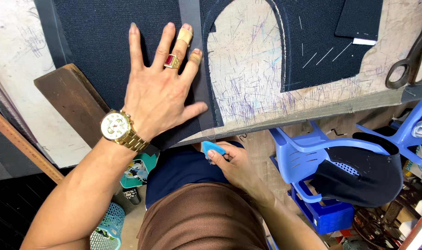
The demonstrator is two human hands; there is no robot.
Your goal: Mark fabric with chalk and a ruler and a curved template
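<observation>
My left hand (162, 88) lies flat, fingers spread, on a dark navy fabric piece (104, 41) spread over the scratched work table (248, 69). It wears a gold watch, a red-stone ring and tape on two fingers. My right hand (234, 162) is below the table edge, pinching a blue tailor's chalk (212, 148) between thumb and fingers. A second dark fabric piece (317, 41) with white chalk marks lies to the right.
Scissors (412, 58) rest at the table's right edge. A brown wooden board (72, 102) and a long wooden ruler (21, 143) lie at the left. A blue plastic chair (303, 153) with dark cloth (373, 178) stands lower right; a teal basket (109, 227) sits on the floor.
</observation>
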